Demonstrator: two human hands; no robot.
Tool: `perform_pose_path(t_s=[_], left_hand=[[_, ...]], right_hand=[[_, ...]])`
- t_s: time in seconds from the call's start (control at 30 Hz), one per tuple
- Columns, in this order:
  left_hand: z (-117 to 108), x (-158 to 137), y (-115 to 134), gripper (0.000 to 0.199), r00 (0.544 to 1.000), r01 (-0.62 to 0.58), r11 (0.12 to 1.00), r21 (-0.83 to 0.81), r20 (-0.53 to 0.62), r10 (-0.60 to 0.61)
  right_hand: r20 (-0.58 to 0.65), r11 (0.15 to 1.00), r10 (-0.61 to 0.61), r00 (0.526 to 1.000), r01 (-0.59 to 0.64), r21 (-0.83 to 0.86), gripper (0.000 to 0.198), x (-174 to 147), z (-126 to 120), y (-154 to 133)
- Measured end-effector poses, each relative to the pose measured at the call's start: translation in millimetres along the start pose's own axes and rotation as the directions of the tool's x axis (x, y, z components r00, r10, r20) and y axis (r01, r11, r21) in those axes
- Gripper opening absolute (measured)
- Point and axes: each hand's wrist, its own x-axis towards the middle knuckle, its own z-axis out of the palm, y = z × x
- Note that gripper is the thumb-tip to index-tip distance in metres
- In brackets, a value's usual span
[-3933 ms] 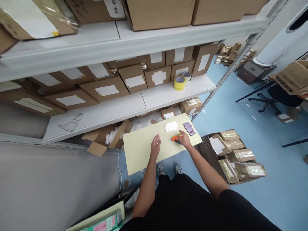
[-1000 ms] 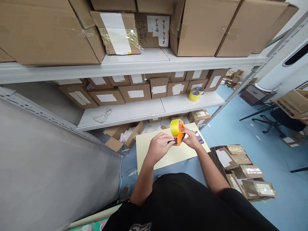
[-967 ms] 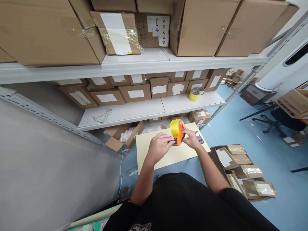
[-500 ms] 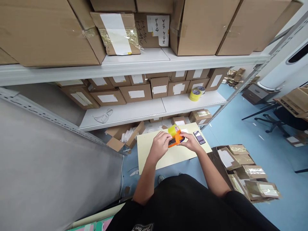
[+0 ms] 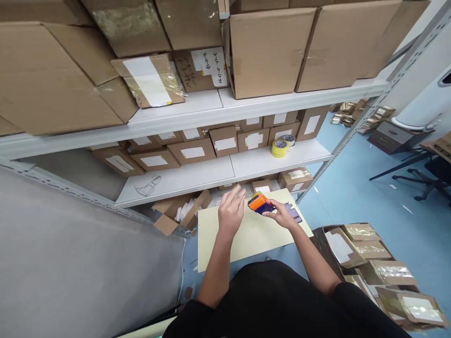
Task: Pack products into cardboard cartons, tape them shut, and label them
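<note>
An orange and dark tape dispenser [image 5: 260, 203] is held above the small pale table [image 5: 248, 234], with part of its yellow tape roll showing behind it. Its handle side lies in my right hand [image 5: 281, 214], whose fingers are wrapped round it. My left hand [image 5: 231, 209] is raised to the left, apart from the dispenser, with nothing in it and its fingers stretched out, slightly blurred. On the table just beyond my right hand lies a phone [image 5: 293, 213], partly covered by the hand.
A yellow tape roll [image 5: 279, 148] and glasses [image 5: 148, 186] rest on the middle shelf [image 5: 197, 176] before labelled cartons [image 5: 197, 151]. Left of the table stands an open carton [image 5: 167, 224]. On the right floor is a large box of taped parcels [image 5: 396, 272].
My left hand has come off the tape dispenser, moved left and opened. My right hand still holds the dispenser, which is now turned differently. The camera view has shifted.
</note>
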Motion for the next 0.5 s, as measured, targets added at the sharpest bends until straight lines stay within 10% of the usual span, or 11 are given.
perform_pose_path(t_s=[0.17,0.5], left_hand=[[25.9,11.1,13.3,0.069,0.985,0.102,0.995,0.007,-0.138,-0.100],[71.5,13.5,14.0,0.055,0.959,0.273,0.961,0.039,-0.083,-0.269]], right_hand=[[-0.099,0.999,-0.023,0.995,0.018,-0.050,0.039,12.9,-36.7,30.3],[-0.184,0.916,-0.251,0.950,0.171,-0.364,0.048,117.9,-98.9,95.8]])
